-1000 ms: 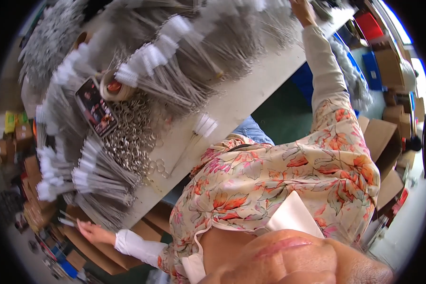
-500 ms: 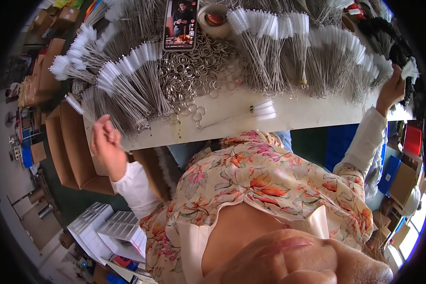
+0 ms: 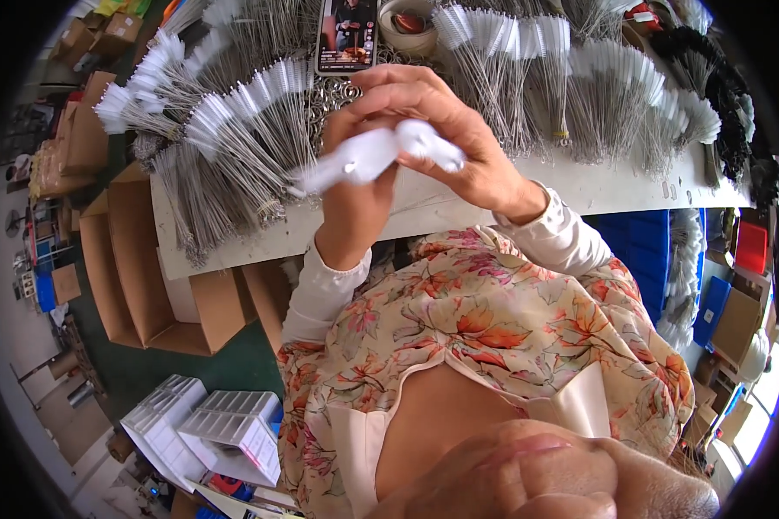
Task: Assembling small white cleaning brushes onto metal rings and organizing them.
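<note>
Both hands are raised together over the front of the table, in front of the loose metal rings [image 3: 327, 99]. My right hand [image 3: 467, 143] is closed, its thumb pressed on a soft-looking white piece [image 3: 428, 145] with small shiny spots. My left hand [image 3: 355, 212] is beside it, fingers curled up behind a second white piece [image 3: 355, 164], smeared by motion. Whether the two pieces are joined, and whether they are brush heads, I cannot tell. White-bristled wire brushes [image 3: 234, 130] lie fanned in bundles to the left, and more brushes [image 3: 502, 52] to the right.
A phone [image 3: 346, 39] playing a video stands at the back beside a roll of tape [image 3: 407, 30]. Black-bristled brushes [image 3: 727, 95] lie at the far right. Open cardboard boxes [image 3: 160, 303] are below the table's left edge, with white plastic racks [image 3: 229, 428] nearer me.
My left hand has moved right from the table's left edge, and my right hand has come in from the far right. They now meet in the middle, with the white pieces between them.
</note>
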Available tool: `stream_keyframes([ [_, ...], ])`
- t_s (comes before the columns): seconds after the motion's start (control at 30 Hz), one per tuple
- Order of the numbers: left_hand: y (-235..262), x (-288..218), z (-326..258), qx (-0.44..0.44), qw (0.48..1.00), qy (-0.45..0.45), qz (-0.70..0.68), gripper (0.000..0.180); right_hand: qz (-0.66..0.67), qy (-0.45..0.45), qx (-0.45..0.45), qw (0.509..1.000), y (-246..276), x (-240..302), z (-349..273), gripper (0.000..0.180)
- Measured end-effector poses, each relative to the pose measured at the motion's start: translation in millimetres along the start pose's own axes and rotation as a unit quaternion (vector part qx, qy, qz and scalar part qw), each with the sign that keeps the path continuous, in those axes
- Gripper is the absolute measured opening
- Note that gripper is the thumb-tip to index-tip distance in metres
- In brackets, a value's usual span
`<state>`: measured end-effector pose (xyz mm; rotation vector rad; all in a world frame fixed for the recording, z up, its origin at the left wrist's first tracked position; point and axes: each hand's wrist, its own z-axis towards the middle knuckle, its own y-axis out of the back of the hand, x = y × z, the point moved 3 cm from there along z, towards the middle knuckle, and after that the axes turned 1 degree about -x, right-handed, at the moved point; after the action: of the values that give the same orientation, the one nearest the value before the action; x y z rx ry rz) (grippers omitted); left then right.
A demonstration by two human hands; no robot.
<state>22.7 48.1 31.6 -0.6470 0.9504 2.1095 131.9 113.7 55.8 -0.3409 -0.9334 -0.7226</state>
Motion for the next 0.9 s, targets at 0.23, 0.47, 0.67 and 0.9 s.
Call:
stream_keyframes([
  [0.23,12.5,2.4,6.8,-0.078,0.993,-0.073,0.046,0.015,0.101,-0.039,-0.111,0.988,9.1,2.0,-4.6,0.038],
  [0.47,-15.0,-1.0,-6.3,-0.051,0.989,-0.102,-0.093,0.029,0.326,-0.284,-0.16,0.887,9.9,-36.0,-24.7,0.029],
  [0.67,-12.9,-8.2,-4.1,0.009,0.983,-0.17,0.062,0.037,0.507,-0.263,-0.217,0.792,39.1,-16.6,-13.7,0.023],
  [0.9,-11.3,-3.3,15.8,0.131,0.983,-0.111,-0.057,0.099,-0.137,-0.184,0.099,0.968,21.3,3.9,-29.6,0.013],
])
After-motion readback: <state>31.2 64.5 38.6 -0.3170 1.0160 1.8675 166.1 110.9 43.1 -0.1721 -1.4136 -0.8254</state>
